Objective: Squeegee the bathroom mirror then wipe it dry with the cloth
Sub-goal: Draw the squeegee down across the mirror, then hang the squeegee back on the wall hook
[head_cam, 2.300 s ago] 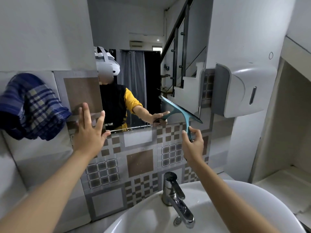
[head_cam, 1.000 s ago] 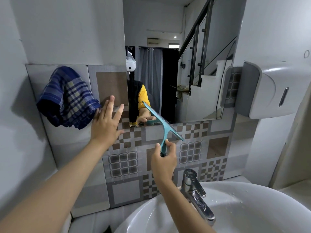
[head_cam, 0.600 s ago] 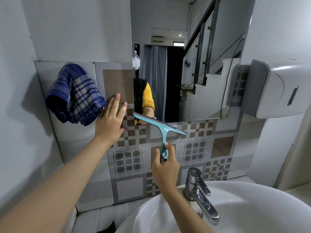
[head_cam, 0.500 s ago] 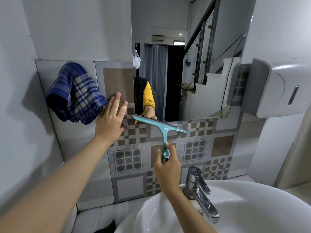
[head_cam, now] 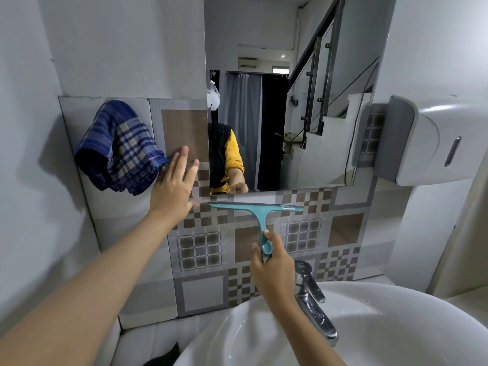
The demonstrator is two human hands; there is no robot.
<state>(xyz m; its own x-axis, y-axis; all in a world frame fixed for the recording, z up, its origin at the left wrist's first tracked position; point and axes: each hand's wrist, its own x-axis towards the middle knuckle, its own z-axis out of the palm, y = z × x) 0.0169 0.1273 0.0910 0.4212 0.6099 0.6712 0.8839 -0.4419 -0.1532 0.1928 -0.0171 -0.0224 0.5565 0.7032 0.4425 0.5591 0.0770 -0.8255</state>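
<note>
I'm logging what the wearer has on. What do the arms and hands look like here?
Both forearms are bare, with no sleeves, gloves, watch or rings showing on the left hand or the right hand. Only the mirror reflection shows a yellow sleeve ending near the elbow.

squeegee [head_cam: 257,208] drawn down off the mirror [head_cam: 290,101] onto the tiles, blade levelled; view shifted left

Left forearm, bare, rises diagonally from the lower left of the frame to the open left hand [head_cam: 173,187], left of centre, fingers extended and slightly spread, palm facing away from the camera. Right forearm rises from the bottom edge, right of centre, to the right hand [head_cam: 272,262], curled closed around the teal plastic squeegee handle [head_cam: 264,240], thumb uppermost.
</note>
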